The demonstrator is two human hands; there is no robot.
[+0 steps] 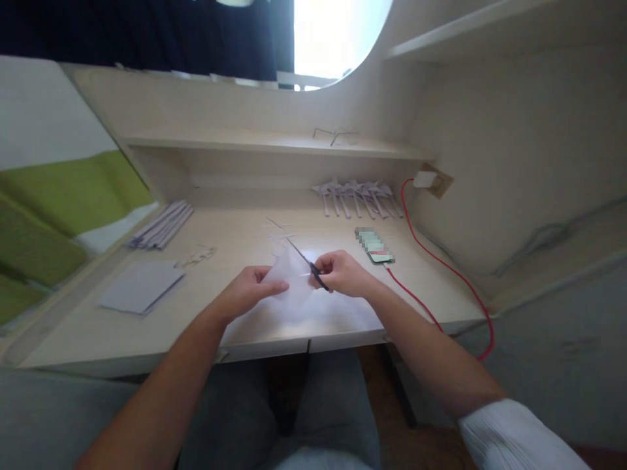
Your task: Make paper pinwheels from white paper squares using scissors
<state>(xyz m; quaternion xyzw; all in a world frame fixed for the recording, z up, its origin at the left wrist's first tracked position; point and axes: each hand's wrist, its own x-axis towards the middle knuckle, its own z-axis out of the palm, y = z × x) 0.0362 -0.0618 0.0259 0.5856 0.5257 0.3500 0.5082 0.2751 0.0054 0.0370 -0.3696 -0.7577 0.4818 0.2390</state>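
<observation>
Stretching across the view, the pale counter (230, 225) meets a side wall (514, 143) on the right, with a dark curtain (171, 36) and a bright window (337, 32) beyond its back. White-and-green cloth (73, 186) shows at the left, and a narrow shelf (235, 140) runs above the rear of the counter. Beneath that shelf, toward the right, stands or lies a row of folded paper pieces with stems (357, 192); a bundle of paper strips (161, 225) lies at the left, with a paper stack (140, 287) nearer the front edge. Near the front middle, the left hand (249, 290) pinches a white sheet (291, 284) by its left side, thumb on top, so the sheet sits between the two hands. The right hand (343, 271), just beside the sheet's right edge, is curled round the dark handles of the scissors (320, 277); their blades point up and left along the sheet, and whether they bite into it I cannot tell. Right of these lies a phone (375, 245) on a red cable (450, 264). Thin-framed glasses (336, 135) rest on the shelf. Smallest are the paper scraps (200, 254) near the stack and beyond the sheet.
</observation>
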